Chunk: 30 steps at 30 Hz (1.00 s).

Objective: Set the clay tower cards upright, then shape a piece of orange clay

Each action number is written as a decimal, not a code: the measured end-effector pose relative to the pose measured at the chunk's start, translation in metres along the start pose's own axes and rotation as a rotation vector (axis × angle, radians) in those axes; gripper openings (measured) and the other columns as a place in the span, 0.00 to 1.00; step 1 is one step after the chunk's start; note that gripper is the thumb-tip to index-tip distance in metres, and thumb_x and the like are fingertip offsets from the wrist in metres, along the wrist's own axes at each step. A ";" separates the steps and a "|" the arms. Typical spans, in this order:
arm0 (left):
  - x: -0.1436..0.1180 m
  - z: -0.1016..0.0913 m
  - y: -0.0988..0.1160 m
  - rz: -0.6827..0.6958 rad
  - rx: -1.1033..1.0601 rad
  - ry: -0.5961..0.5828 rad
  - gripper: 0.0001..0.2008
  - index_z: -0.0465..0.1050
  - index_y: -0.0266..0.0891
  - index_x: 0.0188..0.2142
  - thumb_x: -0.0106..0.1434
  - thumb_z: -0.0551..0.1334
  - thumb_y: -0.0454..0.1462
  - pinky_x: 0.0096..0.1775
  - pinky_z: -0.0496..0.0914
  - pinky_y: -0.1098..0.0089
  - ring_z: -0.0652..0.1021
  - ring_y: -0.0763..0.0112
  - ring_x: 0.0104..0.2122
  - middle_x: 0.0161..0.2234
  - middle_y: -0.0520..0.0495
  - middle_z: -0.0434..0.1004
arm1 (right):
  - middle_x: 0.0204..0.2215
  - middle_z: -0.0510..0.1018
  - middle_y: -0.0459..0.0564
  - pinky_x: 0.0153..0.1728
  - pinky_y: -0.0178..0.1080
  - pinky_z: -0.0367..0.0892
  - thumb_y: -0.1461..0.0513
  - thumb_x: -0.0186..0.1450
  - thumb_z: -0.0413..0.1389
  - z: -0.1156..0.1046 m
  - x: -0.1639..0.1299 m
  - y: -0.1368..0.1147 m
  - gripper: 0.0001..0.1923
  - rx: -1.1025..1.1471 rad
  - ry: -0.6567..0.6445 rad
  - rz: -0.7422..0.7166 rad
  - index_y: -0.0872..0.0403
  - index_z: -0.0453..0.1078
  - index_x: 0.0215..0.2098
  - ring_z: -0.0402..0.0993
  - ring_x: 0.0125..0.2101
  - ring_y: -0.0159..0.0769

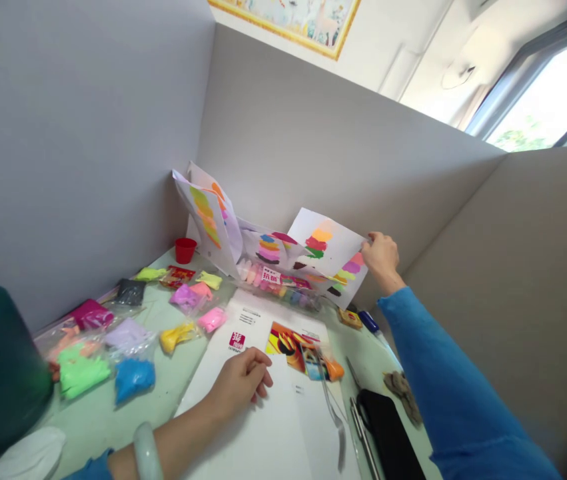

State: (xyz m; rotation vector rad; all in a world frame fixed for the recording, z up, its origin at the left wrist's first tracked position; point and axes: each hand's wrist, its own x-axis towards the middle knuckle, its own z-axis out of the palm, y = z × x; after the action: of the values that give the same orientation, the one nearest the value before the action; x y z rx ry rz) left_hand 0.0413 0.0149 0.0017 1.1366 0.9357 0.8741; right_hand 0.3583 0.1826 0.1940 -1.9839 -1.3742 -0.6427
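Note:
My right hand [382,259], stretched forward at the right, pinches the upper edge of a white paper sheet [352,281] with stacked colour patches. Another upright sheet [326,227] adjoins it, and a folded sheet [208,217] leans at the left. Below these sits a clear pack of pastel pieces [273,277] with a pink label. My left hand [243,380] hovers over or rests on a white printed board [283,427], its fingers loosely curled with nothing visible in them. A pale bangle [147,450] is on that wrist. Close by lies an orange clay bag [333,369].
Bagged coloured clay, including blue [134,380], green [82,370] and yellow [177,337], lies at the left. There are a red cup [186,251], a dark green container [0,380], a fork [337,427], a black phone-like object [390,433] and a blue marker [368,322]. Grey partitions [313,153] enclose the desk.

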 end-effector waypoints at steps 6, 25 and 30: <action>-0.004 0.000 0.004 0.031 0.036 0.007 0.08 0.68 0.36 0.32 0.54 0.60 0.39 0.21 0.63 0.75 0.73 0.75 0.20 0.24 0.49 0.75 | 0.38 0.76 0.61 0.39 0.43 0.62 0.60 0.64 0.42 -0.032 -0.033 0.012 0.20 0.078 0.112 -0.007 0.58 0.75 0.36 0.69 0.39 0.44; -0.041 -0.021 0.018 0.244 0.418 0.141 0.07 0.67 0.36 0.34 0.58 0.56 0.38 0.23 0.66 0.75 0.74 0.73 0.23 0.28 0.46 0.76 | 0.36 0.79 0.54 0.34 0.35 0.62 0.58 0.65 0.47 -0.101 -0.298 0.010 0.15 0.016 -0.544 0.013 0.54 0.74 0.37 0.74 0.39 0.40; -0.047 -0.027 0.005 0.313 0.821 0.191 0.08 0.70 0.39 0.33 0.58 0.53 0.36 0.29 0.67 0.74 0.76 0.72 0.26 0.28 0.49 0.78 | 0.43 0.77 0.57 0.38 0.37 0.64 0.53 0.64 0.50 -0.081 -0.330 -0.002 0.17 -0.049 -0.610 -0.017 0.56 0.72 0.42 0.73 0.43 0.43</action>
State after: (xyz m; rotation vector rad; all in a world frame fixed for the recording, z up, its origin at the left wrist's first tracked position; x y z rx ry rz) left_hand -0.0008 -0.0184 0.0095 1.9659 1.3554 0.8751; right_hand 0.2429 -0.0844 0.0193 -2.3163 -1.7288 -0.0631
